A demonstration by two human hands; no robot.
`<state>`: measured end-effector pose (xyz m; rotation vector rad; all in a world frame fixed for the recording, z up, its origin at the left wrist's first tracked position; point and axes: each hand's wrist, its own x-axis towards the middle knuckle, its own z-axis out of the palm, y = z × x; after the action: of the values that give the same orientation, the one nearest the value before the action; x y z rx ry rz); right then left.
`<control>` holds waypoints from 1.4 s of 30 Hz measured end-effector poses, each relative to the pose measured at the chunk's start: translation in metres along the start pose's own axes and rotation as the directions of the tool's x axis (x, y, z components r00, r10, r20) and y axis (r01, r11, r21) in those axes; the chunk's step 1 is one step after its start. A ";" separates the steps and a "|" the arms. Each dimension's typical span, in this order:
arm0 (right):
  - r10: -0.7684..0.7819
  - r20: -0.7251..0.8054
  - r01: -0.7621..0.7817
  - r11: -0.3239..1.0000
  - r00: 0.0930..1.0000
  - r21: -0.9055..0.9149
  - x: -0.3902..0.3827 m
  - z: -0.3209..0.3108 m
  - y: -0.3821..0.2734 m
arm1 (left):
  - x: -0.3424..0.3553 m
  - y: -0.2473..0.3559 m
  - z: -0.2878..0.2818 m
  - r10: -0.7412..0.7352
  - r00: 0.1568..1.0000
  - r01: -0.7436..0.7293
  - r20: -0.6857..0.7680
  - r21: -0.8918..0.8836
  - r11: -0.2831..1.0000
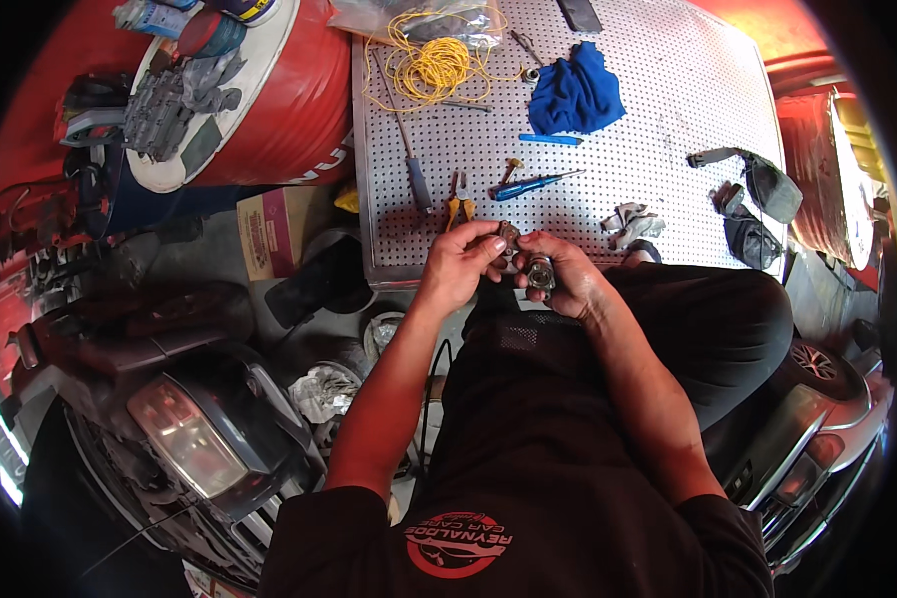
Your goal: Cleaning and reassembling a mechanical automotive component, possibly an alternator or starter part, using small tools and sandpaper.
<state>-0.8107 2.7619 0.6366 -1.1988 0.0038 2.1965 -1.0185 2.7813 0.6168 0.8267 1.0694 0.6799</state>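
Note:
Over the near edge of the perforated metal table, I hold a small, dirty metal part between both hands. It has a brownish end and a round, hollow-looking end; whether it is one piece or two I cannot tell. My left hand pinches the brownish end with thumb and fingertips. The fingers of my right hand wrap round the rounder end. Just beyond my left hand lie yellow-handled pliers. Farther off are a blue screwdriver, a brass-coloured fitting and a blue pen-like tool.
A long screwdriver, yellow cord and blue cloth lie on the table. Toward its right are a grey rag and black strapped pads. A red drum stands left; vehicles with a headlight and wheel flank me.

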 end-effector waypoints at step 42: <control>-0.155 -0.137 0.203 0.850 0.978 0.486 0.000 -0.076 -0.043 | 0.107 -0.148 0.006 0.074 0.947 0.237 -0.314 0.833 0.501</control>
<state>-0.7311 2.7744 0.6039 -0.9562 0.4549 1.8164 -0.9642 2.7886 0.4425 1.5633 1.7902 0.1164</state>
